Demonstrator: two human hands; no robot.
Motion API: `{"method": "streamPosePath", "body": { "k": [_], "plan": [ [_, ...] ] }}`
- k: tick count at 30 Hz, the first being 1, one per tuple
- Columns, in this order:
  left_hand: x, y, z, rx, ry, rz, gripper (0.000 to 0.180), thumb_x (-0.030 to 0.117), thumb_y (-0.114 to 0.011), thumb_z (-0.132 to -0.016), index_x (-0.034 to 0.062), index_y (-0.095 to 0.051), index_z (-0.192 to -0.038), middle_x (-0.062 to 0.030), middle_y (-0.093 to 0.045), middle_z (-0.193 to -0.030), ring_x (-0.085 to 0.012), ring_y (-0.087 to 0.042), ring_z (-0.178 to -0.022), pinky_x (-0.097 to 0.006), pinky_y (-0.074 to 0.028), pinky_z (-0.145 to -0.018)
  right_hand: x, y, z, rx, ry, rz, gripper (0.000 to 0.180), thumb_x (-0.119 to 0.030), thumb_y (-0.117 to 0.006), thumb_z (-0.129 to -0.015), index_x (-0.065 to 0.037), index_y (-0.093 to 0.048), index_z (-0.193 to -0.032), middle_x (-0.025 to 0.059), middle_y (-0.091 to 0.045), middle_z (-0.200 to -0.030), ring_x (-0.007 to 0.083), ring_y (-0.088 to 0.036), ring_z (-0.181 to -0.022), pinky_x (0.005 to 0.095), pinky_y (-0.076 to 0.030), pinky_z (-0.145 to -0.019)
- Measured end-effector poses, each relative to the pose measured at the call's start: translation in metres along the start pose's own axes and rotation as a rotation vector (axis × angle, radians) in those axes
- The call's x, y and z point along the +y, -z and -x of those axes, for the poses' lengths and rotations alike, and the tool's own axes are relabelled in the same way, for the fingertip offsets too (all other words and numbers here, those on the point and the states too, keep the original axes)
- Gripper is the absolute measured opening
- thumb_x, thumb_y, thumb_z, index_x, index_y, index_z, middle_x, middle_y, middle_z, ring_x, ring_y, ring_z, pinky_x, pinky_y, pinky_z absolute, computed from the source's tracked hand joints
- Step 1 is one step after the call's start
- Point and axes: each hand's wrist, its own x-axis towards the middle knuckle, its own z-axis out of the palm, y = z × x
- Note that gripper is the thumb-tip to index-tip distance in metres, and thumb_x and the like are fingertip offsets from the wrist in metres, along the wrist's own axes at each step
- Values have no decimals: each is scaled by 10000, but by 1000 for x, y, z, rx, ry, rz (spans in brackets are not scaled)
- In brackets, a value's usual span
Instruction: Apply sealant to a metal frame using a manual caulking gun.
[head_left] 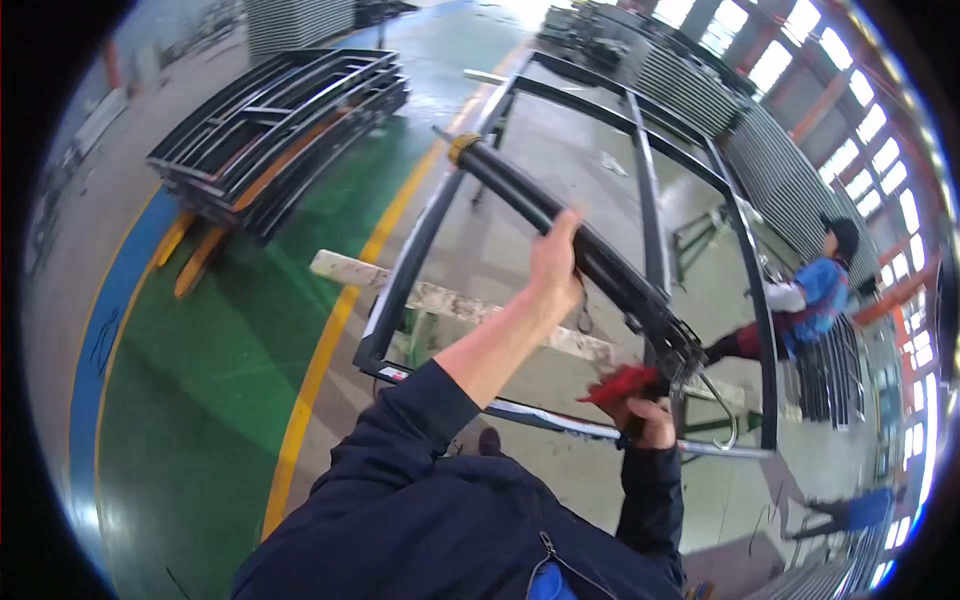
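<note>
A long black caulking gun with a yellow front cap and thin nozzle slants across in front of me, its tip toward the upper left. My left hand is wrapped round the middle of its barrel. At its rear end, my right hand is closed round the handle, which is mostly hidden, along with a red cloth. A bent metal rod hangs from the back of the gun. Beneath lies a dark rectangular metal frame with crossbars; the nozzle reaches over its left side.
The frame rests on a paint-spattered beam. Stacked black frames lie on orange forks at left, beyond a yellow floor line. A co-worker in blue is at the frame's right side. Piled grey panels stand behind.
</note>
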Motion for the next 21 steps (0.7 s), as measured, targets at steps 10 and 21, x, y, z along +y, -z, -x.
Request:
{"method": "streamPosePath", "body": {
  "k": [10, 21],
  "plan": [
    [-13, 119, 22, 10, 172, -98, 233, 266, -673, -874, 175, -563, -1058, -10, -619, -1068, -166, -593, -1037, -426, -483, -933, -22, 195, -11, 29, -409, -189, 734, -166, -706, -668, 0, -423, -1324, 191, -587, -1134, 382, -585, -1034, 540, -452, -938],
    [-50, 207, 30, 484, 63, 3, 283, 309, -720, -822, 140, -600, -1014, -37, -652, -1009, -205, -612, -1011, -492, -461, -956, -29, 230, -130, -33, -833, -8, 647, -214, -692, -692, 21, -464, -1251, 192, -640, -1049, 400, -638, -980, 547, -520, -872]
  ]
}}
